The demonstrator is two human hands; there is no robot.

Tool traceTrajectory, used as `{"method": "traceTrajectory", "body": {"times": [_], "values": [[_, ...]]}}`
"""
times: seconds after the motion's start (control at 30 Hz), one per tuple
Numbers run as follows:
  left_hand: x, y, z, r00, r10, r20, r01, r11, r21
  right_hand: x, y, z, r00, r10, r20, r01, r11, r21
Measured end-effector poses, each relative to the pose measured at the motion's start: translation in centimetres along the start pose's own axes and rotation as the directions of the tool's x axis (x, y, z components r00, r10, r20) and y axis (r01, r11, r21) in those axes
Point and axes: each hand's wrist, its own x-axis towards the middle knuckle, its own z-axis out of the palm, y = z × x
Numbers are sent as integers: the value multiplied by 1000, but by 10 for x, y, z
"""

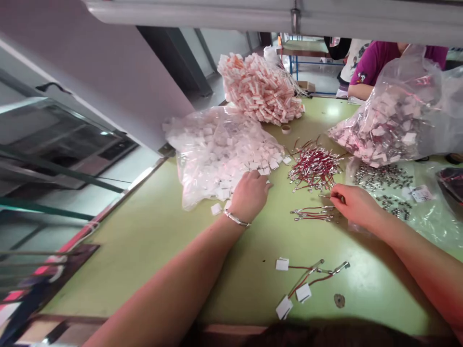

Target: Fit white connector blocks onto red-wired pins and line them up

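My left hand, with a bracelet at the wrist, reaches to the near edge of a heap of small white plastic pieces spilling from a clear bag. Its fingers are curled downward; their tips and anything in them are hidden. My right hand is closed in a pinch on a short red wire whose metal end sticks out to the left. Just below lies a row of red wires with metal ends. Beyond that hand is a tangled pile of similar wires.
Nearer me lie several wires with white pieces attached. Loose metal parts rest on clear plastic at right. Behind stand a bag of pale parts and a heap of orange-white pieces. A person in a purple shirt is across the table.
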Motion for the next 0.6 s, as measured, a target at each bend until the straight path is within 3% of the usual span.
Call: {"method": "traceTrajectory", "body": {"times": [0.17, 0.27, 0.3, 0.37, 0.47, 0.53, 0.6], "values": [[-7, 1, 2, 999, 40, 21, -39, 998, -39, 0, 0, -1, 1000, -7, -25, 9, 997, 82], [-10, 3, -2, 997, -56, -61, 33, 943, -330, 0, -1, 0, 999, 5, -40, 0, 993, 116], [-12, 6, -4, 993, -103, -66, 58, 873, -484, 0, -2, 0, 999, -1, -53, 8, 992, 125], [-18, 16, -7, 990, -144, -10, 85, 639, -764, -2, -6, 1, 996, -27, -91, 40, 988, 148], [-27, 34, -9, 996, -20, 88, 90, 286, -954, -6, -13, 2, 984, -101, -146, 129, 972, 195], [-32, 43, -9, 992, 74, 107, 94, 163, -982, -8, -19, 3, 976, -144, -161, 177, 960, 217], [-36, 49, -8, 984, 135, 114, 101, 104, -989, -9, -23, 5, 973, -168, -157, 201, 953, 226]]}}
